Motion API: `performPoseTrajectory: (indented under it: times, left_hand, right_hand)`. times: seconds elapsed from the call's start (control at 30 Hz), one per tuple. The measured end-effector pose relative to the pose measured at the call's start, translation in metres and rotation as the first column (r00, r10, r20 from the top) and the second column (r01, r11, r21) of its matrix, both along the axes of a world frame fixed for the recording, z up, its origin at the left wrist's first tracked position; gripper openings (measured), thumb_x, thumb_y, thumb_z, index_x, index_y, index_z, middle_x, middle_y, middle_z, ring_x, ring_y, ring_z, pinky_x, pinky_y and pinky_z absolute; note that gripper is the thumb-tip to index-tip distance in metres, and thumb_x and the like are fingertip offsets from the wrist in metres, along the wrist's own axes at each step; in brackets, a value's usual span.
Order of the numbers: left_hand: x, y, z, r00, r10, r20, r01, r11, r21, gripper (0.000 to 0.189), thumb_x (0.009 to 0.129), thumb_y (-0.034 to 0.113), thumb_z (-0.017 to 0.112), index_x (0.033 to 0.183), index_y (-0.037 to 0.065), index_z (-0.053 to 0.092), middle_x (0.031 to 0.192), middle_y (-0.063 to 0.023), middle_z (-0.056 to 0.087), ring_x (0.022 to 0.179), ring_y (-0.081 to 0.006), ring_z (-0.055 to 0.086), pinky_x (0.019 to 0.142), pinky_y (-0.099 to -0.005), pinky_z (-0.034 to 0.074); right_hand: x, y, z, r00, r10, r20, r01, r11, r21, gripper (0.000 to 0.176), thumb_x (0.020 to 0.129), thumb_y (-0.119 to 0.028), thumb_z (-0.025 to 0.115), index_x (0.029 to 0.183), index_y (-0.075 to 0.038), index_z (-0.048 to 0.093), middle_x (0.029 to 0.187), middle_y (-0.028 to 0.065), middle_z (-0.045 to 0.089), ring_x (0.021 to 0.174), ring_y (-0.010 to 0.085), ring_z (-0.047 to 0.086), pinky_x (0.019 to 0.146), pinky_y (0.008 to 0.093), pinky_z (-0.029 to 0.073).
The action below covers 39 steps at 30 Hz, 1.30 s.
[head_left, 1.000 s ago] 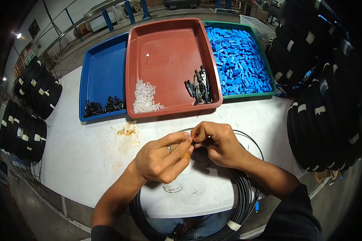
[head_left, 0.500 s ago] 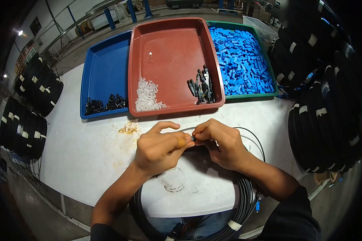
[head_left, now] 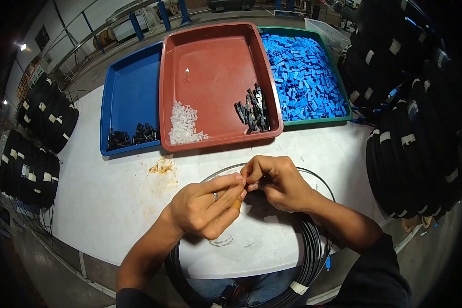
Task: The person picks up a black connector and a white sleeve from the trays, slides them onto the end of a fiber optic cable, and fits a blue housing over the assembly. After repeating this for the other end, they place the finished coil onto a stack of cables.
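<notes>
Over the white table [head_left: 102, 205], my left hand [head_left: 208, 205] is closed, its fingertips meeting those of my right hand. A ring and a yellowish band show on its fingers. My right hand [head_left: 277, 182] is pinched at the same spot, beside a thin black cable that loops behind it. Whatever lies between the fingertips is too small and hidden to name. A coil of black cable [head_left: 310, 246] lies below and around both hands, with a pale tape wrap and a small blue connector [head_left: 328, 263] at its right side.
Behind the hands, a red tray [head_left: 215, 61] holds clear caps and black connectors. A blue tray [head_left: 131, 77] with black parts stands left, a green tray [head_left: 346, 100] of blue clips right. Wrapped cable coils [head_left: 410, 159] stack at the right, more coils [head_left: 31, 169] at the left.
My left hand has turned, its fingers now stretched more toward my right fingertips. A small dark piece seen between the fingertips is now hidden. The view has shifted slightly.
</notes>
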<state>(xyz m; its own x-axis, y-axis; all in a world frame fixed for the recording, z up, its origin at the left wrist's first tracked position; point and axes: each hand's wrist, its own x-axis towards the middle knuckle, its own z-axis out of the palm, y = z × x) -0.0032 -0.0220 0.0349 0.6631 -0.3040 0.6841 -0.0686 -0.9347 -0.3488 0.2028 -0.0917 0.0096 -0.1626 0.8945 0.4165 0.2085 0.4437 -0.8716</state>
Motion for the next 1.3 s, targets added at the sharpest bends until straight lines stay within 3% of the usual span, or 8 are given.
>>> performPoseTrajectory:
  times: [0.13,0.27,0.43,0.57,0.67,0.9,1.23,1.3]
  left_hand:
    - [0.0,0.001,-0.004,1.0,-0.011,0.02,0.011,1.0,0.0,0.005,0.069,-0.002,0.074,0.071,-0.004,0.07,0.087,-0.0169,0.074,0.087,-0.0257,0.074,0.091,-0.0331,0.06]
    - [0.0,0.003,-0.004,0.998,0.039,0.044,-0.024,0.954,-0.298,0.009,0.073,0.0,0.081,0.077,-0.001,0.073,0.087,-0.0138,0.076,0.076,-0.0204,0.074,0.088,-0.0365,0.06]
    - [0.003,0.0,-0.009,0.989,0.095,0.117,0.017,0.703,-0.711,0.021,0.071,0.001,0.089,0.088,0.003,0.076,0.08,-0.0134,0.076,0.065,-0.0217,0.073,0.084,-0.0388,0.059]
    - [0.004,0.0,-0.007,0.998,0.031,0.057,0.007,0.819,-0.573,0.015,0.074,-0.001,0.086,0.084,0.001,0.075,0.079,-0.0129,0.076,0.064,-0.0196,0.072,0.084,-0.039,0.059]
    - [0.004,0.0,-0.002,0.999,-0.012,0.041,0.023,0.962,-0.274,0.007,0.072,-0.005,0.077,0.077,-0.006,0.071,0.089,-0.015,0.073,0.072,-0.0201,0.071,0.087,-0.0351,0.061]
    - [0.0,0.002,-0.005,1.0,-0.007,0.003,0.007,0.999,-0.053,0.009,0.066,-0.001,0.075,0.073,-0.004,0.071,0.092,-0.0173,0.073,0.087,-0.0287,0.074,0.087,-0.0322,0.062]
    - [0.001,-0.001,0.002,0.999,-0.03,0.012,0.031,0.992,-0.122,0.011,0.069,-0.001,0.074,0.081,-0.001,0.072,0.092,-0.016,0.074,0.083,-0.023,0.074,0.094,-0.0347,0.061]
    - [0.0,0.004,0.002,0.999,-0.031,0.013,0.033,0.975,-0.218,0.012,0.071,0.001,0.073,0.083,0.001,0.073,0.093,-0.0151,0.074,0.08,-0.0208,0.074,0.096,-0.0372,0.06]
  right_hand:
    - [0.002,0.0,0.001,0.999,0.048,-0.013,-0.048,0.998,-0.029,0.018,0.078,0.018,0.064,0.081,0.003,0.054,0.088,0.0178,0.071,0.08,0.0277,0.07,0.073,0.0353,0.055]
    - [-0.001,-0.004,0.002,0.997,-0.04,0.065,0.035,0.997,0.068,0.018,0.078,0.017,0.065,0.084,0.003,0.057,0.09,0.0172,0.07,0.081,0.0299,0.07,0.073,0.0354,0.056]
    - [-0.004,-0.007,0.005,0.929,-0.263,0.259,0.125,0.885,0.449,0.024,0.073,0.018,0.066,0.088,0.002,0.056,0.094,0.0155,0.068,0.081,0.0325,0.069,0.069,0.0375,0.055]
    - [-0.004,-0.009,0.005,0.961,-0.198,0.195,0.131,0.942,0.31,0.025,0.071,0.018,0.065,0.085,0.002,0.054,0.092,0.0165,0.068,0.079,0.0332,0.069,0.068,0.0377,0.055]
    - [-0.002,-0.005,0.005,0.986,-0.117,0.117,0.092,0.975,0.203,0.024,0.071,0.019,0.064,0.083,0.002,0.052,0.089,0.0176,0.068,0.077,0.0326,0.069,0.069,0.0366,0.056]
    - [0.002,-0.001,0.0,0.999,0.008,0.034,-0.009,0.999,0.041,0.02,0.075,0.02,0.06,0.081,0.003,0.052,0.089,0.0172,0.071,0.081,0.0261,0.071,0.072,0.0349,0.056]
    - [-0.001,-0.001,0.001,0.998,0.018,-0.061,-0.023,0.997,-0.073,0.017,0.08,0.018,0.065,0.082,0.003,0.056,0.089,0.0173,0.071,0.083,0.0244,0.071,0.075,0.0338,0.056]
    - [0.0,-0.002,0.001,1.0,-0.021,0.024,0.021,0.999,-0.026,0.017,0.08,0.017,0.066,0.083,0.003,0.057,0.09,0.0172,0.07,0.083,0.0259,0.071,0.076,0.0343,0.057]
